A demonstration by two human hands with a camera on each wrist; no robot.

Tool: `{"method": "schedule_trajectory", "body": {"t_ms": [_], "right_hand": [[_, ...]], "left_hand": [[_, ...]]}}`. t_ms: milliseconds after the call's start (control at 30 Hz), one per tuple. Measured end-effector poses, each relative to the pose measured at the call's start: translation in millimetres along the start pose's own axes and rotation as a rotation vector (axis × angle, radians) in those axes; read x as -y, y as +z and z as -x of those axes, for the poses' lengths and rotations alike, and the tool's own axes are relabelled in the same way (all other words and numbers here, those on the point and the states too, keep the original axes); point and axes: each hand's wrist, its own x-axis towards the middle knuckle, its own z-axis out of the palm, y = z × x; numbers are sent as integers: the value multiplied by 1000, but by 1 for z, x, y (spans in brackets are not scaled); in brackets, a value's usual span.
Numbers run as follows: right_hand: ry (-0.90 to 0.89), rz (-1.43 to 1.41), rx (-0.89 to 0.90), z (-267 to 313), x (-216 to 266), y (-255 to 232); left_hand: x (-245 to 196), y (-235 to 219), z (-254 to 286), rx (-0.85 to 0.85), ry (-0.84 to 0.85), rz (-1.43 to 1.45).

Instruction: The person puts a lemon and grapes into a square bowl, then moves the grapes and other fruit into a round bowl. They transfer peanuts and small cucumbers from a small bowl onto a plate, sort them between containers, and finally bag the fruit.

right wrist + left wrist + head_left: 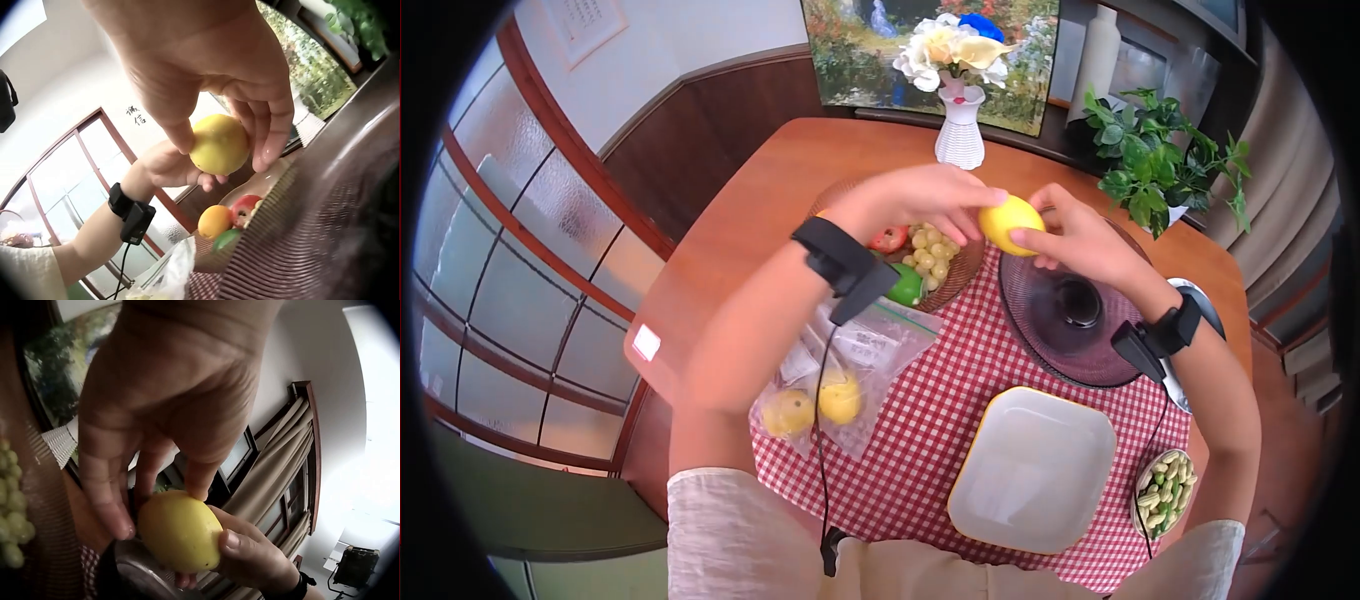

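A yellow lemon (pixel 1011 225) is up over the far part of the table, between both hands. My right hand (pixel 1090 238) pinches it, with the thumb across the near side and fingers behind. From the other side my left hand (pixel 930 203) holds it lightly, thumb at the top and the other fingers reaching down beside it. The left wrist view shows the lemon (pixel 180 531) below the left fingertips (pixel 119 522). In the right wrist view the lemon (pixel 220 145) sits between the right thumb and fingers, with left fingertips (pixel 207 181) just under it.
Beneath the left hand stands a fruit basket (pixel 965 275) with grapes (pixel 930 252). A dark lidded dish (pixel 1040 330) lies below the right hand. Nearer are a plastic bag (pixel 880 365) holding yellow fruit, a white tray (pixel 1032 470) and a peanut bowl (pixel 1165 492). A flower vase (pixel 960 130) stands behind.
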Motion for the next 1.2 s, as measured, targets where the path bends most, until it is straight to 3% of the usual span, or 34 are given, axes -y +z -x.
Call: {"method": "schedule_trajectory", "body": {"t_ms": [67, 267, 367, 467, 500, 567, 667, 800, 833, 900, 1067, 1133, 1167, 1200], "right_hand": [[-66, 69, 33, -31, 19, 27], [-262, 349, 16, -112, 15, 84], [-276, 400, 95, -127, 24, 103], [-280, 422, 157, -137, 30, 116], [-293, 414, 93, -142, 32, 119], [-332, 390, -56, -156, 34, 125], [-406, 456, -113, -192, 23, 131], [-416, 608, 41, -220, 13, 137], [-413, 606, 50, -224, 12, 138], [-155, 368, 168, -231, 7, 142], [-232, 446, 58, -233, -7, 145], [-190, 510, -29, -231, -6, 147], [-49, 378, 27, -220, 4, 142], [-44, 370, 27, -220, 5, 140]], "left_hand": [[8, -27, 24, -44, -5, -46], [51, -64, 49, -279, -203, -262], [64, -71, 61, -274, -286, -440], [66, -75, 80, -295, -275, -543], [71, -80, 80, -295, -277, -540], [76, -90, 79, -466, -260, -538], [77, -91, 80, -514, -294, -531], [86, -89, 81, -491, -294, -493], [89, -89, 82, -502, -271, -498], [94, -88, 85, -510, -257, -500], [101, -84, 90, -531, -197, -456], [107, -82, 88, -538, -184, -440], [107, -82, 87, -565, -159, -435], [107, -83, 88, -558, -165, -438]]}}
